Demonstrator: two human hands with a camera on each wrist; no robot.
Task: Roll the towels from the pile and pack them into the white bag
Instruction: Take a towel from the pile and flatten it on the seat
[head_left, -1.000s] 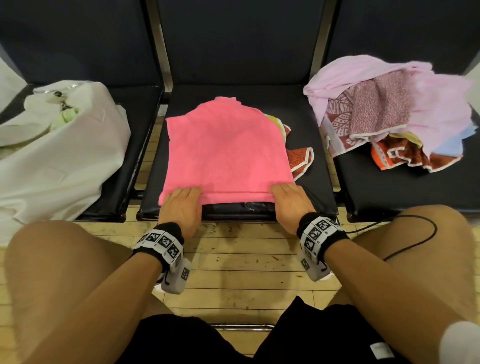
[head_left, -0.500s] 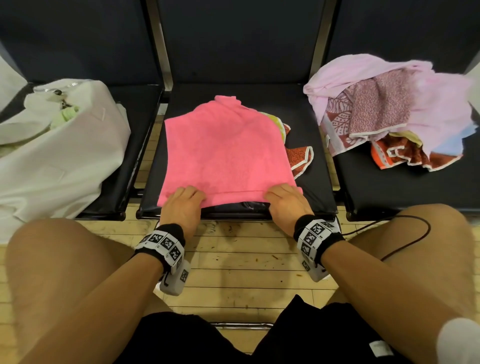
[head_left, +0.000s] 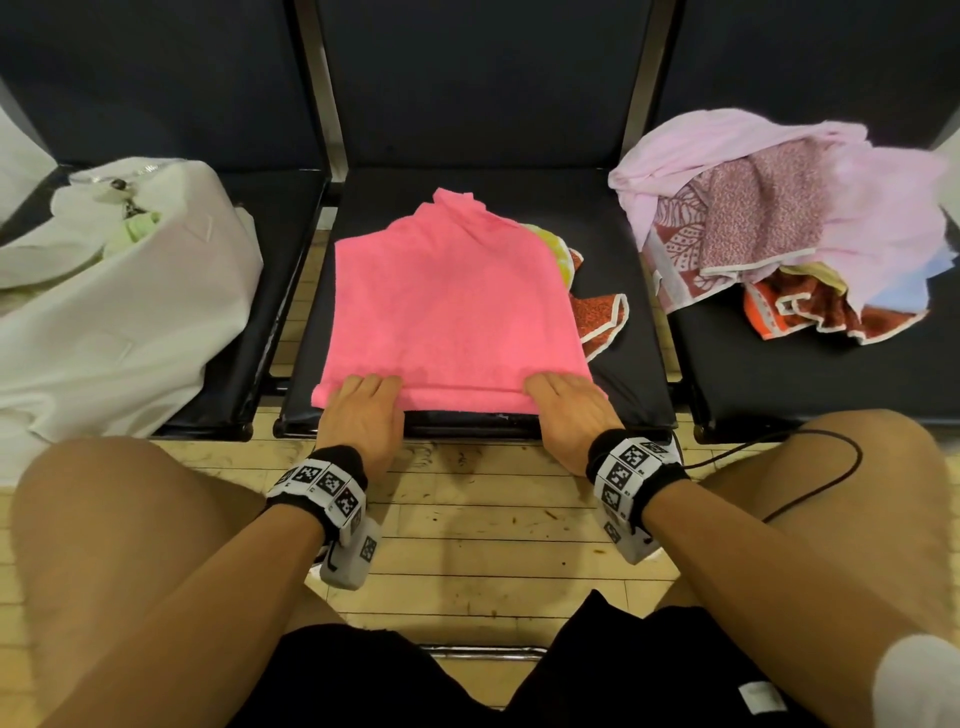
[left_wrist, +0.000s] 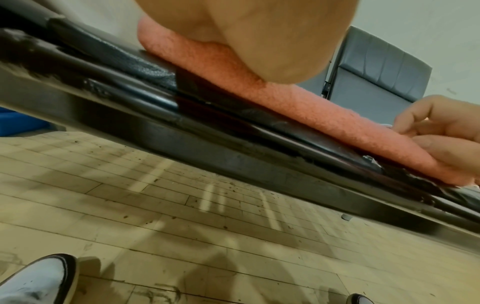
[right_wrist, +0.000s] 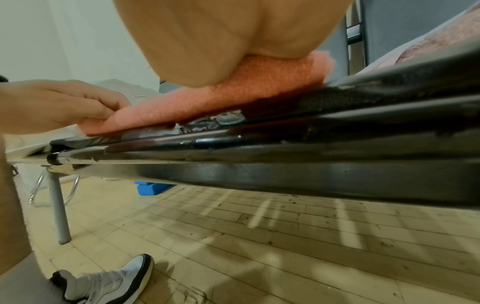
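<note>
The pink towel (head_left: 452, 306) lay flat on the middle black padded seat (head_left: 628, 364) of the bench, its terry pile nubbly and thick, its near edge turned over into a low, soft fold along the seat's front lip. Both hands held that fold. The left hand (head_left: 363, 410) had its fingers curled over the fold's left end, thumb tucked beneath — a pinching grip on the cloth. The right hand (head_left: 569, 405) gripped the right end the same way, fingers bent on top. Just beyond the right grip, a patterned orange towel (head_left: 597, 317) with a white border peeked out from under the pink one. Well to the right of it sat the rumpled pile (head_left: 789, 228) of pale pink and printed towels. Left of the left grip slumped the white bag (head_left: 119, 312), smooth and creased.
</note>
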